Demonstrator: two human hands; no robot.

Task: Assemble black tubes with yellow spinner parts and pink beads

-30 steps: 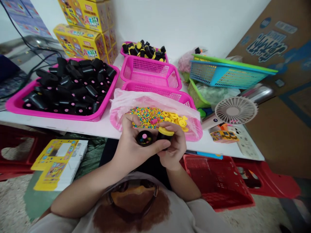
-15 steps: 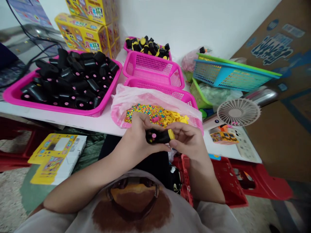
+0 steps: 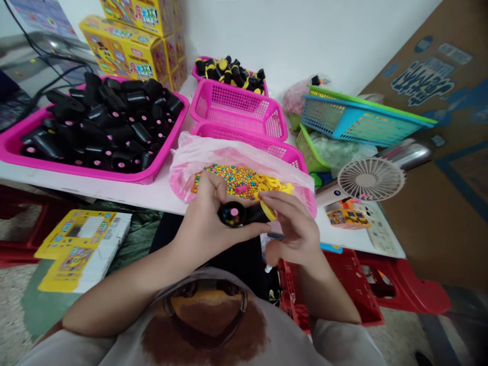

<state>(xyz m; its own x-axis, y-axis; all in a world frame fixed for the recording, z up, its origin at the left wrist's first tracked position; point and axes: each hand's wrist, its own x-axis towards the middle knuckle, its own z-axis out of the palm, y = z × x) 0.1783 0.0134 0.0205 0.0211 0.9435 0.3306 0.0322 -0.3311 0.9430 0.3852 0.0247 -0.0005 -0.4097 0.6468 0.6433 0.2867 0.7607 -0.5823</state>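
My left hand (image 3: 208, 218) is wrapped round a black plastic cup (image 3: 254, 213) lying on its side. The cup's round mouth faces me, with a pink peg at its centre and small coloured beads inside. A yellow cap (image 3: 268, 210) sits at the cup's other end. My right hand (image 3: 295, 229) is beside that end, its fingertips touching the cap's top edge while the thumb hangs apart below. Just beyond both hands, a bag-lined pink basket (image 3: 313, 206) holds multicoloured beads (image 3: 236, 178), yellow ring-shaped pieces (image 3: 272, 184) and a pink peg (image 3: 241, 189).
A large pink tray (image 3: 145, 176) heaped with black cups stands left. Behind are another pink basket (image 3: 238, 124) and one with yellow-and-black pieces (image 3: 229, 73). Yellow boxes (image 3: 122, 48) are stacked back left. A small fan (image 3: 371, 179) and blue basket (image 3: 354, 119) stand right.
The cup has turned so its mouth faces me more fully. My right thumb has dropped away from the yellow cap, and the cap now looks tilted. The view has shifted slightly.
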